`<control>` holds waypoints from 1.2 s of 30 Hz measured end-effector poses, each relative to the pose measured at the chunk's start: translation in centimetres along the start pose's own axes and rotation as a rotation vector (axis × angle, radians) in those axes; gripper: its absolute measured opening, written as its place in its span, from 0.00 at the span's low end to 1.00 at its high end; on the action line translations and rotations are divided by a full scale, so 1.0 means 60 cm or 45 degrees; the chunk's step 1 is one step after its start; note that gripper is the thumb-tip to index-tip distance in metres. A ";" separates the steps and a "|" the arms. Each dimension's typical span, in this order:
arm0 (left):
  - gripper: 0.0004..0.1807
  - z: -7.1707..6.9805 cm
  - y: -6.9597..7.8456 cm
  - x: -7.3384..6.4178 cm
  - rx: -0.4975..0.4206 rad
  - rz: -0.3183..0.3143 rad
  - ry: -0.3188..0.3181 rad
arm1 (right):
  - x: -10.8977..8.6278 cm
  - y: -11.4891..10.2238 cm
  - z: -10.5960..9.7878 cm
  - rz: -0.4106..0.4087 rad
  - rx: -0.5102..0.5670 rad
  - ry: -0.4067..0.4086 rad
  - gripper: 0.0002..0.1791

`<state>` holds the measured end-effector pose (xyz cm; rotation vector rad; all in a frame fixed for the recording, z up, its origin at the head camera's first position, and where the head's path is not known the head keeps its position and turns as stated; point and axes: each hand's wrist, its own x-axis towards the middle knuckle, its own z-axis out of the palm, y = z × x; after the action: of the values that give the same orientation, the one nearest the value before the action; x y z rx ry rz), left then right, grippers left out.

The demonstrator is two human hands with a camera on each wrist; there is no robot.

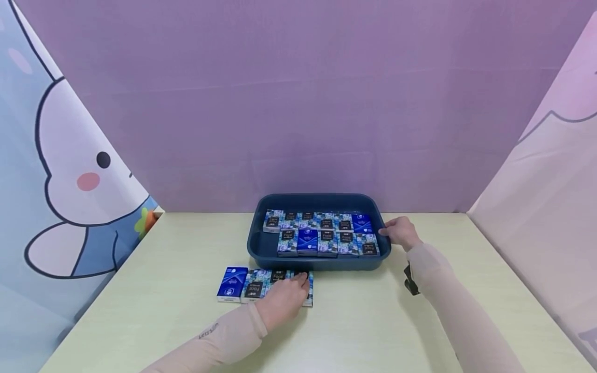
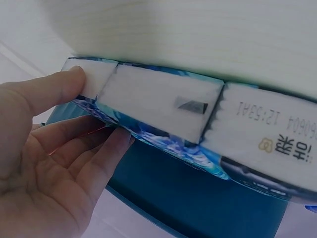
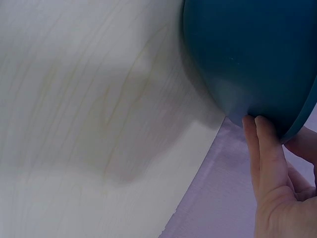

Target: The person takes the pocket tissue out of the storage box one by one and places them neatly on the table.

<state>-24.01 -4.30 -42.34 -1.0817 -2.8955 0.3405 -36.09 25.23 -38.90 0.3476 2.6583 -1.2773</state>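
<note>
My left hand (image 1: 283, 299) reaches over a row of small tissue packs on the table and pinches the pack at the row's right end (image 1: 310, 296). In the left wrist view, the thumb presses that pack's white end while the fingers lie along its printed face. A blue pack (image 1: 232, 284) sits at the row's left end, with floral packs beside it. My right hand (image 1: 402, 232) grips the right rim of a dark blue plastic basin (image 1: 317, 264); in the right wrist view, its fingers (image 3: 270, 148) lie against the outer wall. Two rows of tissue packs (image 1: 327, 243) lie in the basin.
The basin stands at the back of the pale table (image 1: 354, 326), close to a purple cloth backdrop (image 1: 317, 103). Cartoon-printed cloth (image 1: 84, 181) hangs on the left, and a pale printed cloth (image 1: 541, 217) on the right.
</note>
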 end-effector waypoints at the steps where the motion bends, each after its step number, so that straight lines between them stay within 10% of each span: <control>1: 0.24 0.000 0.000 0.000 -0.005 -0.001 0.001 | 0.000 0.000 0.000 -0.001 0.001 -0.001 0.24; 30: 0.21 -0.028 -0.033 -0.016 -0.291 0.068 0.024 | -0.001 -0.001 0.000 -0.006 0.007 0.018 0.23; 36: 0.17 -0.062 -0.071 -0.017 -0.381 0.093 0.238 | 0.000 0.000 0.001 -0.007 0.000 0.014 0.24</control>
<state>-25.57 -7.40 -37.77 -1.1856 -2.8020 -0.1909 -36.11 25.21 -38.95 0.3487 2.6699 -1.2811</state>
